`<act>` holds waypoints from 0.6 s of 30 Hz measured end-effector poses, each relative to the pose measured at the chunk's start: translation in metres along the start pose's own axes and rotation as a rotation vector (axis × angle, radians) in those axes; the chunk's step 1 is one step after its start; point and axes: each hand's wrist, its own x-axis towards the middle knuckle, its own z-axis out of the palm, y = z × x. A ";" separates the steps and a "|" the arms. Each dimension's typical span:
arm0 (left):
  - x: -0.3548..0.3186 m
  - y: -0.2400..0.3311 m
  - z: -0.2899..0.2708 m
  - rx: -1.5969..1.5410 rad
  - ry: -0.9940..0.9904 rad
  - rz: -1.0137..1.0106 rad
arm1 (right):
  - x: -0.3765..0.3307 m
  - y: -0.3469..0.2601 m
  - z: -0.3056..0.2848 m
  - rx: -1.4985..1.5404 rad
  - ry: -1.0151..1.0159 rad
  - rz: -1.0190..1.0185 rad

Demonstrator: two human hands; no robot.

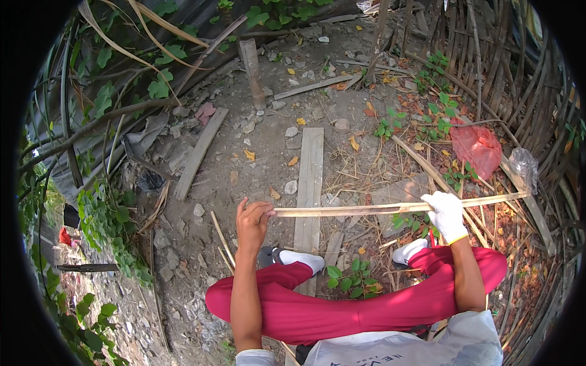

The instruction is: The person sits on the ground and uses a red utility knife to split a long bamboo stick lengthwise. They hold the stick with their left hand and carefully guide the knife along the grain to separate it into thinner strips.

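Observation:
A long, pale split-bamboo strip lies crosswise in front of my knees, nearly level. My bare left hand pinches its left end between thumb and fingers. Farther right, my right hand, in a white knitted glove, is closed around the same strip, whose far end runs on past it to the right. A joint-like bump shows on the strip just left of the glove. Below the glove a thin red thing shows beside my knee; its kind is unclear.
A weathered plank runs ahead between my feet, with another board to its left. A bamboo pole slants across the right side. Beyond it lie a red plastic bag and a stick fence. Stones and leaves litter the dirt.

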 end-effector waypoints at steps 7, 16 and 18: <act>-0.001 0.003 0.007 -0.075 0.107 -0.007 | -0.001 0.001 -0.001 0.004 0.011 -0.016; 0.007 0.018 -0.001 -0.489 0.120 -0.182 | 0.000 -0.003 0.005 -0.014 -0.078 0.014; 0.000 -0.004 -0.011 -0.669 0.155 -0.325 | -0.001 -0.003 0.006 -0.028 -0.089 0.012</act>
